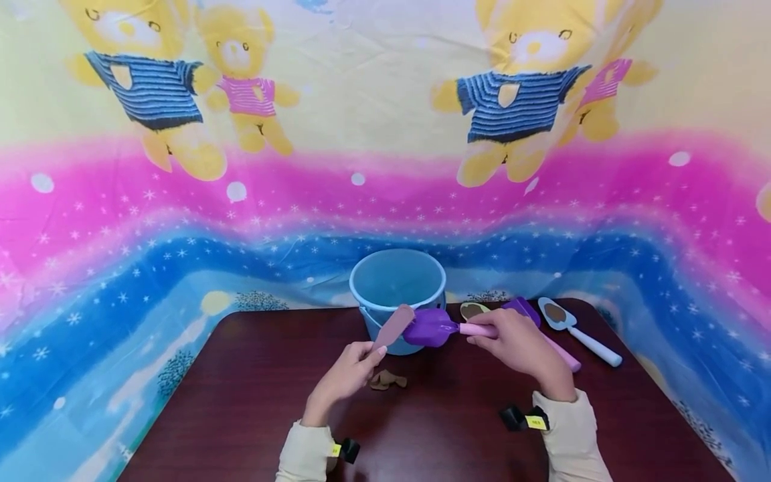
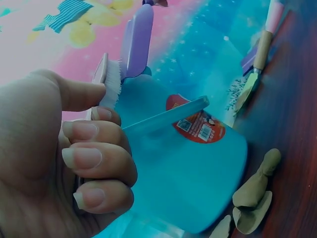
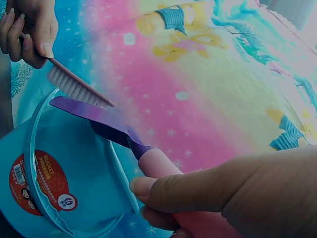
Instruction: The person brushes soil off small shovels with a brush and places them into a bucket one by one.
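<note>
My left hand (image 1: 346, 371) grips a pink-backed brush (image 1: 394, 326), whose white bristles (image 3: 74, 89) face the shovel in the right wrist view. My right hand (image 1: 515, 338) holds a small purple shovel (image 1: 430, 328) by its pink handle (image 3: 161, 163). Brush head and shovel blade meet over the near rim of a light blue bucket (image 1: 376, 314). The bucket stands upright with a red label (image 3: 49, 178) on its side. Below my left hand, some brown clay-like pieces (image 1: 388, 380) lie on the table (image 1: 253, 402).
Right of the bucket lie a trowel with a pale green edge (image 1: 472, 309), another purple tool (image 1: 523, 308) with a pink handle, and a light blue trowel (image 1: 593, 345) with brown on its blade. A cloth printed with bears (image 1: 355, 100) hangs behind the table.
</note>
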{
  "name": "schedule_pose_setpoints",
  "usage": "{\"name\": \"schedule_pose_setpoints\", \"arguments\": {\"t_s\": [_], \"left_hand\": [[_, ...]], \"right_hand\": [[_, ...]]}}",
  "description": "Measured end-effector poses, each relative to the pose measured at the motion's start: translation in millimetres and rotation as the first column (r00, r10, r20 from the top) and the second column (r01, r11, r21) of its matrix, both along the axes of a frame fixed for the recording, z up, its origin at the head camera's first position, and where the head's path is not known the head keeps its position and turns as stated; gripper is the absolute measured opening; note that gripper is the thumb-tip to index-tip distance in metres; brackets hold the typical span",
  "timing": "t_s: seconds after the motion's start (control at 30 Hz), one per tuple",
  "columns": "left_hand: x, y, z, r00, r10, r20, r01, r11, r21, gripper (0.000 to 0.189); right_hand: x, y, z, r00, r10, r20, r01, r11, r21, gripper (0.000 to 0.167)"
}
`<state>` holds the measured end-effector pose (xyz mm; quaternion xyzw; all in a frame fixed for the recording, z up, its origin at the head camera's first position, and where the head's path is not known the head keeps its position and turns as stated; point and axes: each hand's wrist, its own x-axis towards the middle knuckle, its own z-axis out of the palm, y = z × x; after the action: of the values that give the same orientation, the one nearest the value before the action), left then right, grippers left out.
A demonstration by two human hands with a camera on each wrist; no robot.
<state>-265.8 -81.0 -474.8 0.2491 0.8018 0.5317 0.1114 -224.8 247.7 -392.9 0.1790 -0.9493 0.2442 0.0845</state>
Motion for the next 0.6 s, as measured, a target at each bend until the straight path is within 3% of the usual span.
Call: {"name": "schedule_pose_setpoints", "arguments": {"t_s": [0.13,0.33,0.43,0.6], "left_hand": [[-0.2,0.1,0.6,0.999,-0.037,0.02,0.036,0.998,0.054,0.035],[2.7,5.9,3.4,0.987,-0.154,0.052,0.143,0.974,0.177,0.033],[5.8,10.8,4.5,0.98,-0.188,0.058,0.174,0.965,0.194,0.032],[9.7,20.2,3.6,0.978,-0.194,0.075,0.178,0.967,0.181,0.033]], "right_hand": [[-1.0,-1.0,-1.3,1.0,0.009,0.01,-0.009,1.0,-0.018,0.018],[-0.6,-5.7,-4.0,1.0,-0.001,-0.005,0.001,1.0,-0.02,0.022],[-0.3,-8.7,-5.2,1.0,0.001,-0.001,-0.001,1.0,-0.025,0.021],[-1.1,-13.2,-5.2,1.0,0.01,0.022,-0.01,1.0,-0.022,0.017]]}}
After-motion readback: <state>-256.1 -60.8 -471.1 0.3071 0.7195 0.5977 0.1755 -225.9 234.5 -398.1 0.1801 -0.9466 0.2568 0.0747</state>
